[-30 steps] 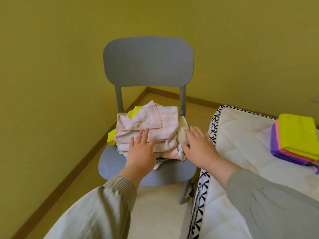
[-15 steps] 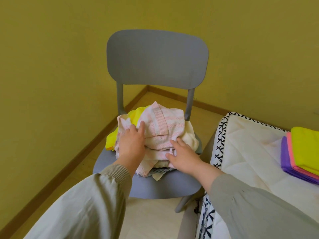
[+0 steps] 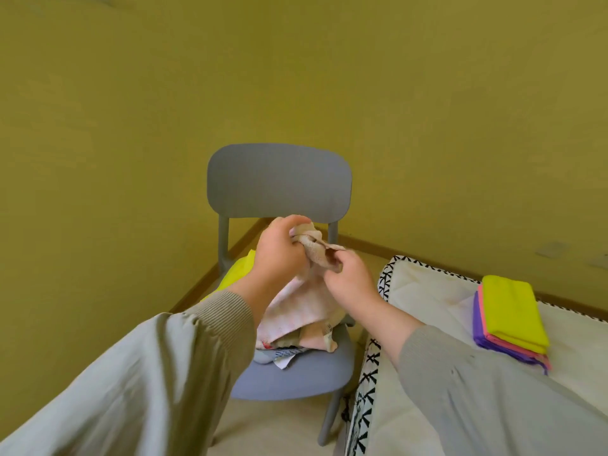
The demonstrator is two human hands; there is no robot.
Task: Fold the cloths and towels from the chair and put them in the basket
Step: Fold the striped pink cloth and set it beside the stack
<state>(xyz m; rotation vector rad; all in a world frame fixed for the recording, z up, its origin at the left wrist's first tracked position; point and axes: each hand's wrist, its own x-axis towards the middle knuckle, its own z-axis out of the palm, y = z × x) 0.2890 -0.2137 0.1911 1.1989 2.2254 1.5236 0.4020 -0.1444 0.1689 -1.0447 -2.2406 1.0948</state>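
A pink striped towel [image 3: 297, 307] hangs from both my hands above the grey chair [image 3: 279, 182]. My left hand [image 3: 279, 251] grips its bunched top edge, and my right hand [image 3: 348, 278] pinches the same edge just to the right. The towel's lower part still drapes onto the pile of cloths [image 3: 306, 343] on the seat. A yellow cloth [image 3: 235, 271] pokes out at the pile's left side. No basket is in view.
At the right lies a white mattress [image 3: 424, 291] with a black-patterned border. A stack of folded yellow, pink and purple cloths [image 3: 508, 317] lies on it. Olive walls meet in a corner behind the chair.
Both hands have risen from the pile on the seat, taking hold of the pink towel's edge and lifting it. The view has tilted upward.
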